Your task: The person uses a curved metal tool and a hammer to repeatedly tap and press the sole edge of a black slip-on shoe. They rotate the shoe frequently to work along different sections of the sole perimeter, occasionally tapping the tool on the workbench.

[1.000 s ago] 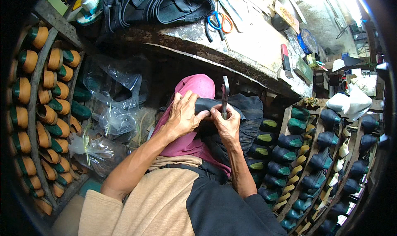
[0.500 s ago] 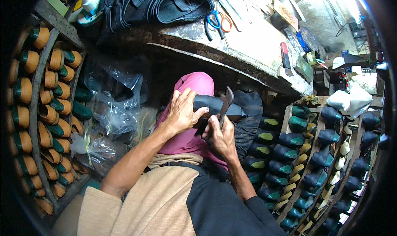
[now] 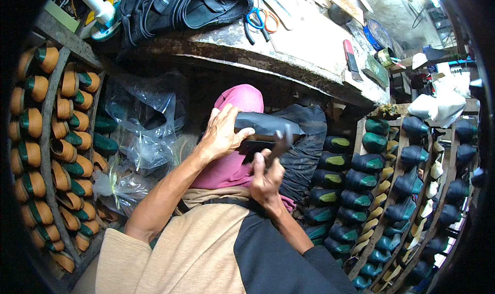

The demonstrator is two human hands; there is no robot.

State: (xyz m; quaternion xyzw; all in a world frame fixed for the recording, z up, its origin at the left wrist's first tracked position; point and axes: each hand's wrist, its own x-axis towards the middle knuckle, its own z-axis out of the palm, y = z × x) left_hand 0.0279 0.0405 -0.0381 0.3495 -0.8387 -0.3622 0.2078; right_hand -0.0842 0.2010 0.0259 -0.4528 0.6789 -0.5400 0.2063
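One bare hand, the left (image 3: pixel 220 134), grips the left end of a smooth black shoe-shaped piece (image 3: pixel 268 125) at the frame's centre, thumb along its near edge. The right hand (image 3: pixel 266 178), just below, is closed around a dark hammer (image 3: pixel 280 147), blurred; whether its head touches the piece cannot be told. Pink cloth (image 3: pixel 240 95) and wrinkled black cloth (image 3: pixel 307 152) cover the lap beneath. Above runs a pale, worn workbench (image 3: pixel 317 49), with strappy black leather goods (image 3: pixel 180 8) toward the upper left. Tan-and-green shoes (image 3: pixel 32 123) line the left edge; dark blue-and-green shoes (image 3: pixel 368 162) fill the lower right.
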